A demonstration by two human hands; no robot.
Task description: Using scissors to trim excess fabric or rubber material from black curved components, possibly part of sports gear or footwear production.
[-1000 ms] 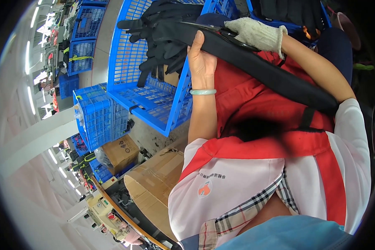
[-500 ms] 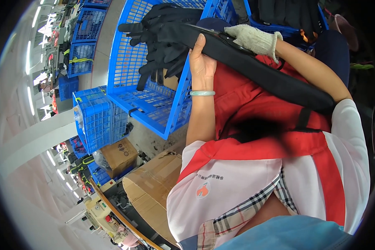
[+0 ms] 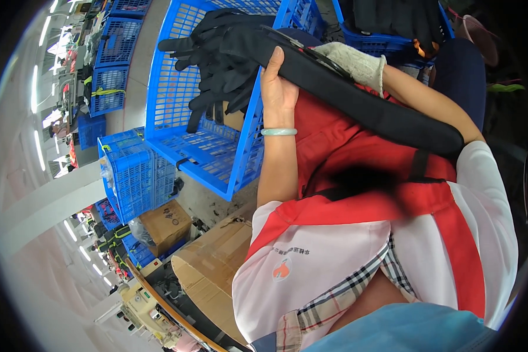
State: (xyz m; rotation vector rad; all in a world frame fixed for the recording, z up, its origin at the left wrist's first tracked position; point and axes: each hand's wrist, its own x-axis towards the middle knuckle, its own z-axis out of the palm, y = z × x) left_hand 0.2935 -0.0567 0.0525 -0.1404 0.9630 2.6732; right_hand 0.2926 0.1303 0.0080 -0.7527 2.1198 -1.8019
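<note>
A long black padded strip [image 3: 381, 114] lies slantwise across my lap over a red apron [image 3: 328, 132]. My left hand [image 3: 280, 91], bare with a pale green bangle at the wrist, grips its upper part, thumb on top and fingers underneath. On my right hand [image 3: 361, 63] is a whitish knitted glove. Its fingers are closed round what look like black-handled scissors [image 3: 334, 66], lying along the strip's far edge; the blades are only partly visible. The strip's rounded lower end rests by my right forearm. Beyond my left hand, several similar black pieces [image 3: 226, 61] are heaped in a blue plastic basket [image 3: 208, 180].
Another blue basket [image 3: 364, 40] with black pieces stands at the far right. To the left are stacked blue crates [image 3: 138, 176], a cardboard box [image 3: 165, 226] and a bent cardboard sheet [image 3: 214, 264]. A sewing machine [image 3: 138, 305] sits at the lower left.
The whole view has shifted slightly, so things appear a little further left. Both hands keep their hold, and the scissors have barely moved along the strip.
</note>
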